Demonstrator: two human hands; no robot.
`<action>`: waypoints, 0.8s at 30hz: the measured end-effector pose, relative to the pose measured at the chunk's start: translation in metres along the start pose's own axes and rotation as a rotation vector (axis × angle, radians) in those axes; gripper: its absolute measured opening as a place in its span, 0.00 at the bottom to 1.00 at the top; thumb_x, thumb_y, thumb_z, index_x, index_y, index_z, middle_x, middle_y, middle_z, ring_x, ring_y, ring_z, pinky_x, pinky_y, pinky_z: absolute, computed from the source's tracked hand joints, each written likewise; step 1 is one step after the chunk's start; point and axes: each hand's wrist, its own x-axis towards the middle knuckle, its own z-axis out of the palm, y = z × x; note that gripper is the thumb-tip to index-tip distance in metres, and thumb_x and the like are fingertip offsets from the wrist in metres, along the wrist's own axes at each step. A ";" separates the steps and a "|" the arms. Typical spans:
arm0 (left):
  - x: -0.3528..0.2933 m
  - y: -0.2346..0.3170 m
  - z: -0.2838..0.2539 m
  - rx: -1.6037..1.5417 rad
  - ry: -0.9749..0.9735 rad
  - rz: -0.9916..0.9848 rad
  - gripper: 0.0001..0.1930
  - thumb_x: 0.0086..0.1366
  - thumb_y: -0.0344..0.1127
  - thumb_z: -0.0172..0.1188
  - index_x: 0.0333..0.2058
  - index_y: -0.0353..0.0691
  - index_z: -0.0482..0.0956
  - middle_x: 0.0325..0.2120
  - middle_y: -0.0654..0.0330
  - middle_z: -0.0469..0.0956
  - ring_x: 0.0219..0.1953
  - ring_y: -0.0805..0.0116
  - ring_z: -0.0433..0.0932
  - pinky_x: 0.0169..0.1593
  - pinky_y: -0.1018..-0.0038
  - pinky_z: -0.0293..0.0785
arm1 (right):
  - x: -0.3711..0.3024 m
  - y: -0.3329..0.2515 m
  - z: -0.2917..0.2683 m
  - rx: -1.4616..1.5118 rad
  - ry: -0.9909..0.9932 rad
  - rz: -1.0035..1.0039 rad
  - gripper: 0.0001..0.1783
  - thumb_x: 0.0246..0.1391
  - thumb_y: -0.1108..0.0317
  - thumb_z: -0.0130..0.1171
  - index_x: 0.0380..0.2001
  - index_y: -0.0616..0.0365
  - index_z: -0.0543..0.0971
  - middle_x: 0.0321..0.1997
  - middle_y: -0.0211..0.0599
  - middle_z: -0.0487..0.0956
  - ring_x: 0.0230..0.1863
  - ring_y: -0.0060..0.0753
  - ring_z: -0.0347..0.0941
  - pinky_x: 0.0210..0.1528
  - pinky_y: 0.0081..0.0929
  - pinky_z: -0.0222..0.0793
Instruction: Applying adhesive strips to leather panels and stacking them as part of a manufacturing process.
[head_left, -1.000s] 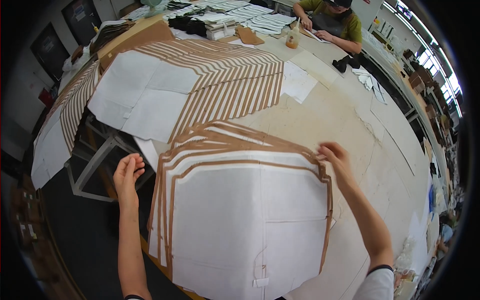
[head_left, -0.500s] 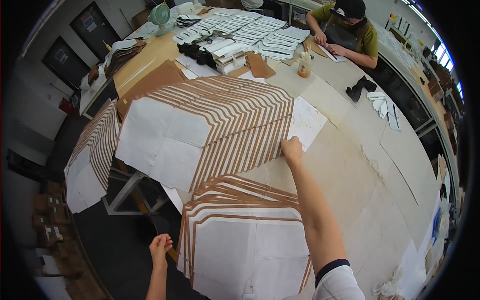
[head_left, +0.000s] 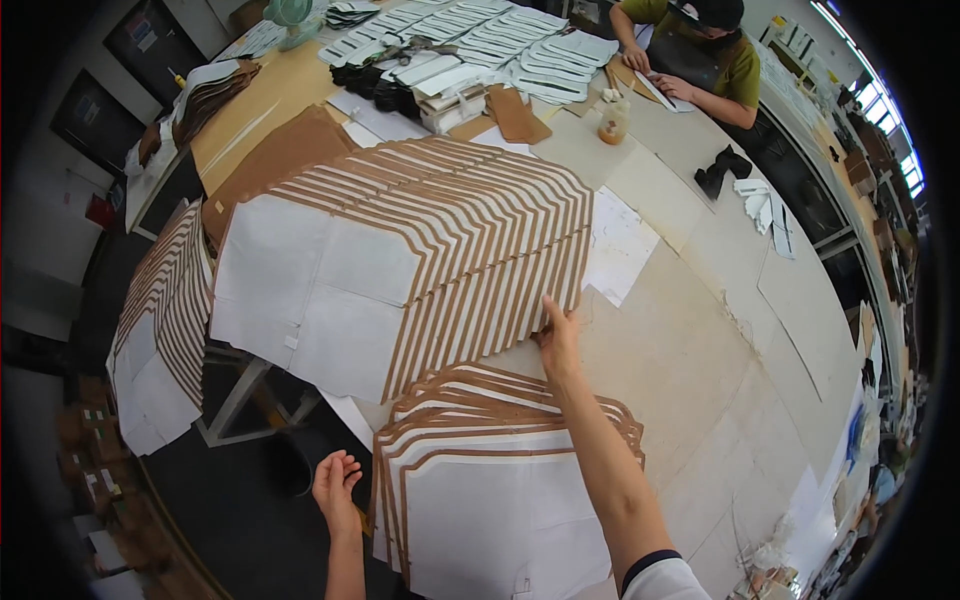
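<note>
A fanned row of white panels with brown edges (head_left: pixel 320 250) lies across the table, overlapping like stairs. At its lower right edge is my right hand (head_left: pixel 560 345), its thumb over the top and other fingers curled at the edge, closed on the panels' border. Nearer me sits a second stack of similar brown-edged panels (head_left: pixel 500 510), less spread out; my right forearm passes over it. My left hand (head_left: pixel 338 480) hangs beside that stack's left side, beyond the table edge, fingers loosely bent and apart, with nothing in it.
A third fanned bundle (head_left: pixel 160 390) hangs at the left. Brown sheets (head_left: pixel 290 150), white cut pieces (head_left: pixel 480 50), a glue bottle (head_left: pixel 613 122) and black cloth (head_left: pixel 722 172) lie farther off. A co-worker (head_left: pixel 700 60) handles a strip across the table.
My right hand has moved left and nearer along the fanned row's lower edge. My left hand has shifted slightly right, its fingers looser. The view has tilted a little.
</note>
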 end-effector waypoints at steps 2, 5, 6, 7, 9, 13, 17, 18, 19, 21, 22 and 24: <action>0.010 0.008 0.019 -0.012 -0.072 -0.011 0.10 0.74 0.34 0.53 0.45 0.36 0.78 0.37 0.61 0.80 0.38 0.75 0.79 0.43 0.77 0.78 | -0.017 0.026 0.006 -0.108 -0.157 -0.100 0.29 0.52 0.66 0.69 0.56 0.64 0.71 0.51 0.39 0.79 0.49 0.33 0.76 0.54 0.31 0.71; 0.020 0.017 0.031 -0.032 -0.234 -0.039 0.10 0.74 0.34 0.53 0.45 0.35 0.78 0.38 0.60 0.80 0.39 0.74 0.80 0.45 0.76 0.78 | -0.048 0.053 0.048 -0.201 -0.081 -0.170 0.31 0.51 0.65 0.71 0.54 0.70 0.73 0.54 0.44 0.78 0.51 0.34 0.75 0.55 0.31 0.69; 0.020 0.018 0.042 -0.040 -0.323 -0.056 0.10 0.74 0.34 0.52 0.46 0.34 0.78 0.38 0.59 0.80 0.40 0.73 0.80 0.46 0.75 0.78 | -0.047 0.056 0.052 -0.163 -0.031 -0.243 0.30 0.50 0.68 0.71 0.54 0.71 0.73 0.53 0.44 0.78 0.51 0.34 0.75 0.55 0.30 0.69; 0.019 0.019 0.052 -0.035 -0.422 -0.100 0.11 0.74 0.34 0.51 0.47 0.34 0.78 0.40 0.58 0.80 0.42 0.71 0.80 0.48 0.74 0.78 | -0.046 0.058 0.058 -0.118 0.015 -0.313 0.29 0.50 0.71 0.70 0.53 0.71 0.73 0.52 0.44 0.79 0.51 0.35 0.76 0.56 0.30 0.70; 0.016 0.022 0.075 0.004 -0.685 -0.201 0.13 0.75 0.34 0.49 0.49 0.34 0.77 0.45 0.57 0.79 0.47 0.67 0.80 0.51 0.70 0.77 | -0.048 0.051 0.067 -0.099 0.046 -0.328 0.28 0.50 0.74 0.69 0.53 0.72 0.73 0.52 0.45 0.79 0.50 0.36 0.76 0.55 0.30 0.70; 0.023 -0.007 0.110 -0.126 -1.147 -0.438 0.17 0.76 0.37 0.48 0.58 0.36 0.71 0.56 0.57 0.74 0.54 0.63 0.77 0.58 0.66 0.74 | -0.087 0.009 0.127 -0.052 0.033 -0.259 0.25 0.52 0.81 0.64 0.55 0.73 0.72 0.53 0.47 0.78 0.48 0.36 0.77 0.53 0.30 0.72; 0.094 -0.035 0.183 -0.734 -1.002 -0.607 0.20 0.75 0.39 0.49 0.62 0.40 0.68 0.59 0.56 0.73 0.56 0.59 0.76 0.58 0.64 0.74 | -0.124 -0.035 0.178 -0.007 -0.061 -0.250 0.24 0.53 0.81 0.64 0.54 0.72 0.72 0.52 0.48 0.78 0.49 0.35 0.77 0.53 0.29 0.72; 0.122 -0.018 0.195 -0.938 -0.922 -0.599 0.21 0.75 0.41 0.48 0.62 0.41 0.68 0.59 0.56 0.73 0.55 0.58 0.77 0.58 0.63 0.74 | -0.143 -0.045 0.195 -0.003 -0.068 -0.258 0.24 0.53 0.81 0.64 0.54 0.72 0.72 0.52 0.48 0.78 0.49 0.35 0.77 0.53 0.29 0.72; 0.148 0.007 0.195 -0.380 -0.880 0.060 0.24 0.75 0.44 0.47 0.64 0.41 0.65 0.62 0.56 0.69 0.60 0.56 0.71 0.63 0.59 0.67 | -0.162 -0.059 0.206 0.001 -0.077 -0.306 0.25 0.53 0.81 0.64 0.55 0.71 0.71 0.52 0.47 0.78 0.49 0.35 0.77 0.53 0.29 0.72; 0.158 0.007 0.190 0.183 -0.748 0.651 0.27 0.75 0.48 0.45 0.66 0.41 0.63 0.65 0.55 0.65 0.65 0.55 0.65 0.68 0.54 0.61 | -0.183 -0.075 0.199 -0.034 -0.088 -0.336 0.30 0.54 0.79 0.65 0.58 0.70 0.67 0.53 0.46 0.77 0.50 0.34 0.76 0.55 0.30 0.72; 0.166 0.012 0.182 0.168 -0.757 0.643 0.27 0.75 0.48 0.45 0.66 0.41 0.63 0.65 0.55 0.65 0.65 0.55 0.65 0.68 0.54 0.61 | -0.204 -0.087 0.205 -0.014 -0.099 -0.323 0.30 0.54 0.79 0.65 0.58 0.70 0.67 0.53 0.46 0.77 0.50 0.34 0.76 0.55 0.30 0.72; 0.164 0.022 0.176 0.100 -0.797 0.612 0.27 0.75 0.48 0.45 0.66 0.41 0.62 0.65 0.55 0.65 0.65 0.55 0.65 0.68 0.55 0.61 | -0.238 -0.112 0.200 -0.083 -0.085 -0.316 0.31 0.54 0.78 0.66 0.59 0.68 0.65 0.54 0.44 0.75 0.53 0.33 0.75 0.58 0.30 0.71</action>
